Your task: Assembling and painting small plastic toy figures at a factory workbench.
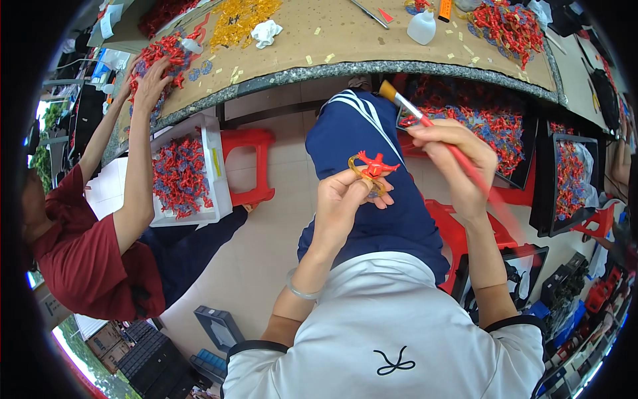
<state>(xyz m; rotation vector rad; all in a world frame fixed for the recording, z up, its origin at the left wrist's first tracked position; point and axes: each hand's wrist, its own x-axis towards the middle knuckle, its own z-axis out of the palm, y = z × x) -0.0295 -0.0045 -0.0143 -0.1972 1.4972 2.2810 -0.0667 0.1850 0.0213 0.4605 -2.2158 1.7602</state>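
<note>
- grip check pls, l hand (339,199) 1st?
- pinching a red toy (375,166) w/ a yellowish loop, thumb on 1 side, fingers behind. it's up over the navy pants (355,229), abt mid-view.
- & r hand (465,156)?
- holding a brush (410,108), fingers closed nr the metal collar. tan bristles aim up-left, apart from the toy; far end of the handle's blurred.
- ok, rest of it, l to r?
- far l: another person in a dark red shirt (86,266), hands in a pile of red & blue bits (163,52) on the table (345,56). below that, a white bin (214,169) w/ more of the same, then a red stool (249,193) next to it.
- middle?
- along the tabletop: yellow bits (242,20), crumpled white tissue (266,33) beside em, thin metal tool (369,13), white bottle (421,28). small pale scraps all over.
- & r side?
- another red/blue heap (508,33) up on the table. under the edge, a dark tray (530,159) w/ lots more bits. further r, a black bin (543,193) w/ similar bits & a clear bag (586,169) inside.
</note>
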